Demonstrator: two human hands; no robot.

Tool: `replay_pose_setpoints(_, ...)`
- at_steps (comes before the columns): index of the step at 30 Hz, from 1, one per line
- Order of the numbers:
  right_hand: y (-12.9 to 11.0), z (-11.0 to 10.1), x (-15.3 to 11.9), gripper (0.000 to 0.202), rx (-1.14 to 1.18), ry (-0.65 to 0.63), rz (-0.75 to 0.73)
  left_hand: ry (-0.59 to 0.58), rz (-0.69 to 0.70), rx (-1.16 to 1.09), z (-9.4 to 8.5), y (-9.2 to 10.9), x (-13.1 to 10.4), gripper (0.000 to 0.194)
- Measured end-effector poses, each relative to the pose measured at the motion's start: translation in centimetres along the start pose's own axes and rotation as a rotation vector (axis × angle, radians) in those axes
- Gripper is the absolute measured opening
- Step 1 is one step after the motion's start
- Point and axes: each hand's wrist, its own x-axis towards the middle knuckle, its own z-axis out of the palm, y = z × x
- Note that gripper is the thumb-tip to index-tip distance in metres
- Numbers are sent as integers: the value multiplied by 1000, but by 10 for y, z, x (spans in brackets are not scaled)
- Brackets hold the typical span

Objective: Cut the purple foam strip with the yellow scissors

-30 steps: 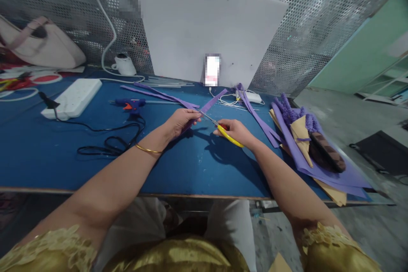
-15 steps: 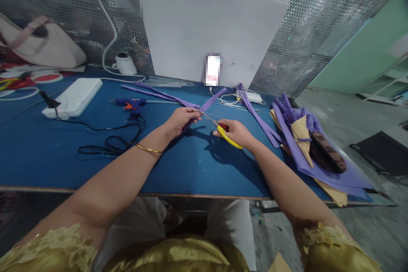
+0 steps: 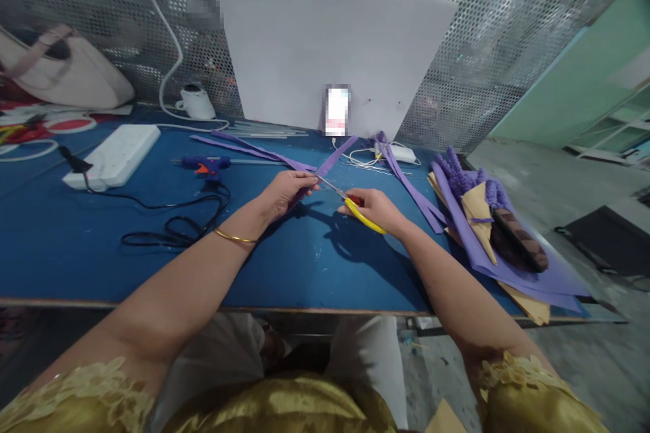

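Between the thumb and fingers of my left hand (image 3: pixel 292 193) is pinched a purple strip (image 3: pixel 336 155), whose free end slants up to the right. My right hand (image 3: pixel 373 210) grips scissors (image 3: pixel 364 216) with yellow and dark red handles. Their blades point left and reach the strip at my left fingertips; whether the blades are apart I cannot make out. Just behind my left hand, more long purple strips (image 3: pixel 248 149) lie on the blue table (image 3: pixel 309 270). Another bundle of purple strips (image 3: pixel 414 193) lies to the right of my right hand.
On the left are a blue glue gun (image 3: pixel 206 166) with a coiled black cord and a white power strip (image 3: pixel 116 155). A lit phone (image 3: pixel 336 110) leans on the white board (image 3: pixel 335 27). Purple wrapping paper (image 3: pixel 538 287), purple flowers and a brown checkered pouch (image 3: pixel 518 240) occupy the right end.
The whole view has shifted very slightly. Both hands, the scissors and the strip keep nearly the same positions relative to each other.
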Motion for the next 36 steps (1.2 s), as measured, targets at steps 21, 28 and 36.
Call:
replay_pose_setpoints(21,0,1,-1,40,112,-45,33,-46,15,90,-1,-2,1,6)
replay_pose_setpoints(28,5,1,0,39,171,-71,16,-73,6,68,-2,0,0,4)
replay_pose_setpoints(36,10,1,1,41,266,-113,1,-118,-112,-5,-5,3,3,8)
